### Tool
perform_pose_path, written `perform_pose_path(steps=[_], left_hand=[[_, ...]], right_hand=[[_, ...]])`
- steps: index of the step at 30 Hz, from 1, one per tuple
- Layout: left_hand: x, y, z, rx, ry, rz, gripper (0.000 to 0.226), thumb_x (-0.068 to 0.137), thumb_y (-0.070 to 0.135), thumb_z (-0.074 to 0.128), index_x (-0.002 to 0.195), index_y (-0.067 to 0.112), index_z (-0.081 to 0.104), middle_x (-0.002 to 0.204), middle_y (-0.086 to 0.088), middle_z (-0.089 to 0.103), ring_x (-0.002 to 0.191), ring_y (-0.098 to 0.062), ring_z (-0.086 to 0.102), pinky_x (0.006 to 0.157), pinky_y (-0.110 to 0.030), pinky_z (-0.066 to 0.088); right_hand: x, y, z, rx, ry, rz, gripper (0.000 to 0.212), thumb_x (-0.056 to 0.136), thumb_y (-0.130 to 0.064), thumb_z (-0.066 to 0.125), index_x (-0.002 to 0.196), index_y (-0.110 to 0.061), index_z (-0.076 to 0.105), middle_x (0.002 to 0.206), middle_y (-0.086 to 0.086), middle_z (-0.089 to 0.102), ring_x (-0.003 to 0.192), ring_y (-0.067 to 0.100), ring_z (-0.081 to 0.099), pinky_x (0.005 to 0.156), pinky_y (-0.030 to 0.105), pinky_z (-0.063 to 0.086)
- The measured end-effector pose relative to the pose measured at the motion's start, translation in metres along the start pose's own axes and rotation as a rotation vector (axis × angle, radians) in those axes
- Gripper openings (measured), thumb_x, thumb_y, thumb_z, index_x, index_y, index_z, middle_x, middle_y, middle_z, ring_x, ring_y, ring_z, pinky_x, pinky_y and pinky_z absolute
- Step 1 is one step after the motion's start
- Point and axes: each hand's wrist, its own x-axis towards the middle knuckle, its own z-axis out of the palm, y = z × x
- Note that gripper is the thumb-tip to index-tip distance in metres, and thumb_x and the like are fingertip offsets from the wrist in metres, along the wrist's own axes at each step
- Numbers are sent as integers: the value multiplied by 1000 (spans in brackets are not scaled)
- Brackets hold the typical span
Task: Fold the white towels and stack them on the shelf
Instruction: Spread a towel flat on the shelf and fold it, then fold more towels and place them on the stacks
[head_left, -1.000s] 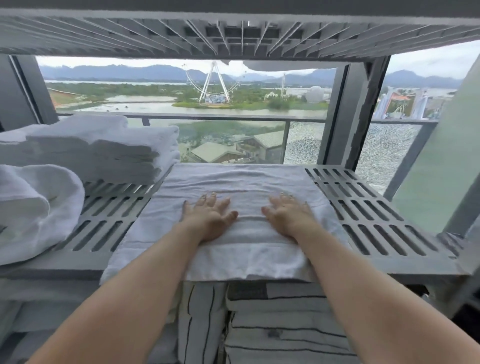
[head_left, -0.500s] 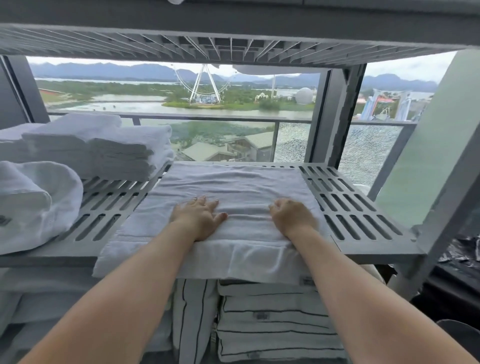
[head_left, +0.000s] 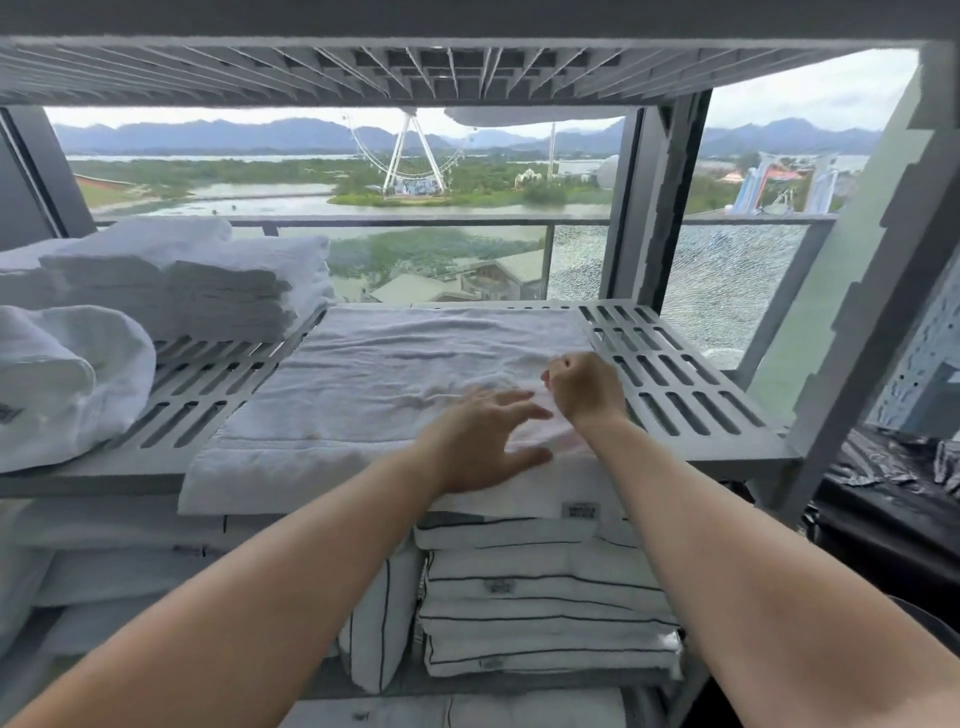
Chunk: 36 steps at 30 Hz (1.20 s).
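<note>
Both our forearms reach forward over the shelf (head_left: 675, 384). The white towel (head_left: 395, 374) lies flat across its middle, front hem hanging over the front edge. Our left hand (head_left: 488, 441) is palm down on the towel near that edge, fingers spread wide and pointing right. Our right hand (head_left: 587, 389) is just beyond it, wrist bent, fingers curled tight round the towel's right edge.

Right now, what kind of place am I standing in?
Probably a hotel linen store: a grey slotted shelf rack holds folded white towels and black-striped linens, beside a window high above a Ferris wheel.
</note>
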Motion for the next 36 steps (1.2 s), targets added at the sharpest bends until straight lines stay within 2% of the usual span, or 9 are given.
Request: perform_pose_path(steps=[4,8,11,16,20,26,32,34,36], left_hand=[[-3,34,21,497,-131,276,111,77,80,52,159,19,8,167,-8,7,154,-24,8,122,-51,10],[-7,46,34,694,18,340,63,100,20,45,157,9,19,159,-15,32,144,-32,38,104,-52,48],[-9,47,30,531,202,342,43,97,16,46,139,19,54,131,0,64,107,-24,68,62,-38,59],[10,39,1,-92,285,-167,31,91,21,62,121,20,66,111,-5,72,100,-30,68,80,-41,54],[25,26,-15,-456,233,-443,11,89,22,63,95,13,66,81,-5,65,87,-34,64,65,-34,42],[34,22,-11,-631,166,-438,27,89,32,64,69,16,56,65,5,53,65,-17,49,63,-31,37],[38,30,-14,-648,48,-413,44,92,43,67,59,16,57,47,12,34,43,-11,31,49,-28,26],[36,38,-10,-481,61,-318,36,94,46,63,65,25,62,56,11,49,53,-11,49,56,-29,39],[29,47,2,-250,-157,-212,36,90,63,57,107,34,70,113,-1,69,111,-20,62,95,-39,48]], right_hand=[[-6,15,-22,-25,52,-6,40,96,-23,42,74,-9,73,79,9,74,79,27,67,77,37,54],[-12,30,-35,-32,70,-1,42,97,-25,39,76,-12,73,84,7,74,82,27,67,78,36,54],[-13,34,-39,10,75,14,41,97,-25,41,76,-13,73,85,7,75,82,26,67,80,37,54],[-12,34,-47,124,89,73,41,99,-26,41,79,-16,75,88,5,76,86,25,67,80,34,49],[-16,35,-49,187,142,108,36,98,-24,41,92,-8,72,92,11,72,91,30,63,80,40,50],[-24,33,-47,106,70,41,34,93,-29,45,64,-14,54,66,4,58,68,27,55,53,31,30],[-27,39,-52,-9,137,122,42,96,-34,40,72,-10,63,79,9,66,79,31,60,63,33,39],[-27,42,-55,1,112,107,46,98,-36,39,64,-12,59,75,8,65,78,31,61,63,34,39],[-27,42,-56,39,79,100,57,102,-41,35,59,-16,63,69,2,66,75,26,62,67,35,43]])
